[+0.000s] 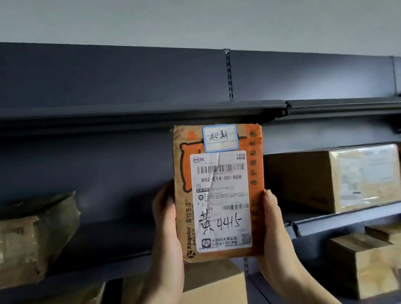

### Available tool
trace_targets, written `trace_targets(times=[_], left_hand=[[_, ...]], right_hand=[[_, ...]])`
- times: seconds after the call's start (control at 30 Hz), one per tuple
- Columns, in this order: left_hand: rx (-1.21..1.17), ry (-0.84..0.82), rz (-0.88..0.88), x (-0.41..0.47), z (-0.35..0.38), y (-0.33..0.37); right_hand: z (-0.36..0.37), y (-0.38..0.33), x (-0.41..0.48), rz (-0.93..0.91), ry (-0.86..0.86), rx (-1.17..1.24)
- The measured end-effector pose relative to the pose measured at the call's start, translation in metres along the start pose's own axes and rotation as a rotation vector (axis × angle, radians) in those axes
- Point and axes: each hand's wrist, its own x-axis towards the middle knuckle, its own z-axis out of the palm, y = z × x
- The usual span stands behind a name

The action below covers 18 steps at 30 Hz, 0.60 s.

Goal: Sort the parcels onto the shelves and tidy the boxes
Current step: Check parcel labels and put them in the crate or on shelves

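A flat brown and orange parcel [222, 187] with a white shipping label and handwritten marks stands upright in front of the dark shelving. My left hand [165, 210] grips its left edge, thumb on the front. My right hand [272, 215] grips its lower right edge. The parcel hangs over the front edge of the middle shelf [362, 215], just under the upper shelf [135, 114], and hides the shelf space behind it.
A crumpled taped package [21, 240] lies on the middle shelf at left. Taped cardboard boxes [342, 176] stand on the same shelf at right. Below are large cartons [209, 297] and smaller boxes [366, 262].
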Motion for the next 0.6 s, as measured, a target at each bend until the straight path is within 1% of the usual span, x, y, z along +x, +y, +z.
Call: trace_targets(times=[0.1, 0.17, 0.23, 0.33, 0.5, 0.6], left_hand=[[-0.026, -0.074, -0.006, -0.026, 0.059, -0.003], [-0.039, -0.16, -0.04, -0.05, 0.099, -0.01], [-0.047, -0.239, -0.116, -0.077, 0.142, -0.018], [-0.088, -0.309, -0.238, -0.124, 0.206, -0.033], [-0.163, -0.481, -0.417, -0.203, 0.313, -0.058], [-0.211, -0.592, -0.48, -0.24, 0.372, -0.075]], right_hand=[[-0.05, -0.039, -0.033, -0.048, 0.055, -0.02], [-0.089, -0.065, -0.06, -0.089, 0.115, -0.05], [-0.129, -0.088, -0.092, -0.094, 0.187, -0.093], [-0.187, -0.117, -0.148, -0.072, 0.305, -0.167], [-0.277, -0.168, -0.24, -0.022, 0.547, -0.26], [-0.323, -0.197, -0.282, -0.032, 0.669, -0.354]])
